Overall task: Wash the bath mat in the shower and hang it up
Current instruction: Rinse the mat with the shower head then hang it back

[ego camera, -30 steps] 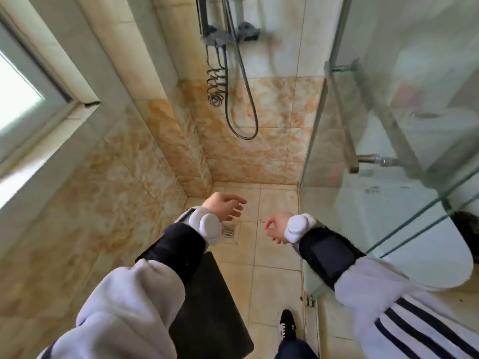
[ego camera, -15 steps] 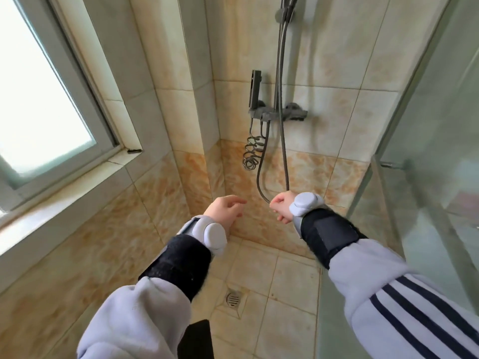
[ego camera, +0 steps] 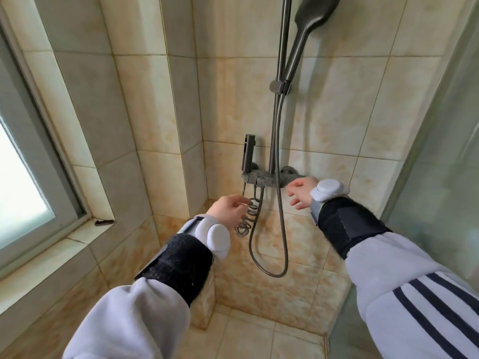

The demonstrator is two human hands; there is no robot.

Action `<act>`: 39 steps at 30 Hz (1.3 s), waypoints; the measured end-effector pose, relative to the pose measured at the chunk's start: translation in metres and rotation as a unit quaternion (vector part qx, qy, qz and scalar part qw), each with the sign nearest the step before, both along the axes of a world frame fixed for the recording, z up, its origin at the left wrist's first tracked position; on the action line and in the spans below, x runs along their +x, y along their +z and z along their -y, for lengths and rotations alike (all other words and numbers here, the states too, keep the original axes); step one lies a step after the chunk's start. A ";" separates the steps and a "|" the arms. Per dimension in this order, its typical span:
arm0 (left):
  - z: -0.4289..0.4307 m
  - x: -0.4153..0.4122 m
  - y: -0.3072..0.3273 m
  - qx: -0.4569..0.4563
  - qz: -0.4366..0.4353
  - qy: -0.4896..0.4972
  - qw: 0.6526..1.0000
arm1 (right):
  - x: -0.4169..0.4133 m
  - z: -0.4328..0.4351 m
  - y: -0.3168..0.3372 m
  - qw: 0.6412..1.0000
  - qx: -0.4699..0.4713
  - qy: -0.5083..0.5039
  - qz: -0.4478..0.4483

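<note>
Lifted to the mixer (ego camera: 269, 177), the right hand (ego camera: 302, 191) is held spread and empty just off its right end, the left hand (ego camera: 228, 211) loosely curled at the coil (ego camera: 245, 228) below-left, grip unclear; the bath mat is unseen.

Wall mixer (ego camera: 261, 178), right hand (ego camera: 302, 193) spread-fingered at its right end, left hand (ego camera: 228, 211) below-left beside coiled hose (ego camera: 246, 221), shower head (ego camera: 316, 14) high above, smooth hose (ego camera: 269, 255) looping beneath.
</note>
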State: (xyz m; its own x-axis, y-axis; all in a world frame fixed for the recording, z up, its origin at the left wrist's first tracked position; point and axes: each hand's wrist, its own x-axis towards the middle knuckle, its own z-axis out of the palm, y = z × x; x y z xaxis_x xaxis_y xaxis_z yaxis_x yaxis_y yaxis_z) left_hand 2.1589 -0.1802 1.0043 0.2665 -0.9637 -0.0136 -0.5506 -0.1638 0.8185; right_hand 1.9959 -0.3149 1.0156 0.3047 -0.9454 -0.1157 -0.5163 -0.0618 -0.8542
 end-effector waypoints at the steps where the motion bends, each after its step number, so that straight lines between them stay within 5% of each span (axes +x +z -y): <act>1: 0.015 0.005 0.008 -0.008 0.008 -0.008 1.000 | 0.002 0.009 0.011 1.000 -0.009 -0.013 0.019; 14: 0.179 0.015 0.096 -0.111 0.105 -0.059 0.987 | 0.032 0.141 0.151 0.972 -0.091 -0.072 0.207; 25: 0.301 -0.003 0.112 -0.087 0.108 0.040 0.989 | 0.071 0.246 0.197 0.965 -0.247 -0.035 0.079; 31: 0.318 0.005 0.109 -0.132 0.022 0.031 0.991 | 0.078 0.253 0.209 0.958 -0.282 -0.061 0.001; 39: 0.318 -0.001 0.125 -0.181 -0.059 0.033 0.981 | 0.076 0.262 0.227 0.949 -0.304 -0.041 0.071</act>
